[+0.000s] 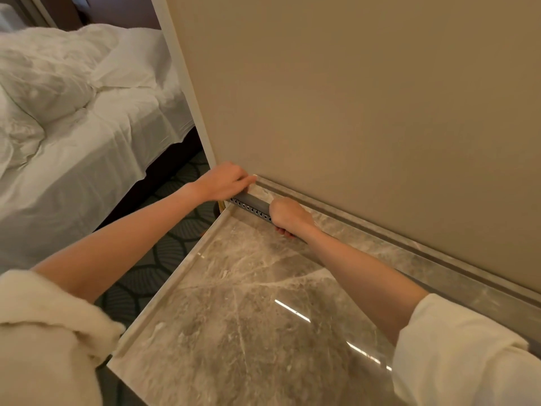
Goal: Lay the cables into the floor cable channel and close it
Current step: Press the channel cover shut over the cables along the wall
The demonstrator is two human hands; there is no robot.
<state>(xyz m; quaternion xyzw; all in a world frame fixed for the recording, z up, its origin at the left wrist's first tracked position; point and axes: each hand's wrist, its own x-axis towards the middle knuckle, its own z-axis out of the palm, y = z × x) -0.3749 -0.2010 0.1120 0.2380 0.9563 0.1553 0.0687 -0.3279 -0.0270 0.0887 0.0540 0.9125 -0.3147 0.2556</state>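
Note:
A grey cable channel [252,207] with a row of small holes along its front edge lies on the marble floor against the skirting at the foot of the beige wall. My left hand [227,180] rests on the channel's left end, fingers pointing right along the skirting. My right hand [289,215] is curled over the channel a little further right, fingers wrapped under its front edge. My right forearm hides the rest of the channel. No cables are visible.
Glossy marble floor [257,303] with a raised pale border on its left side. Marble skirting [409,253] runs along the wall. A bed with white linen [73,127] stands at left, with patterned dark carpet [164,247] between it and the marble.

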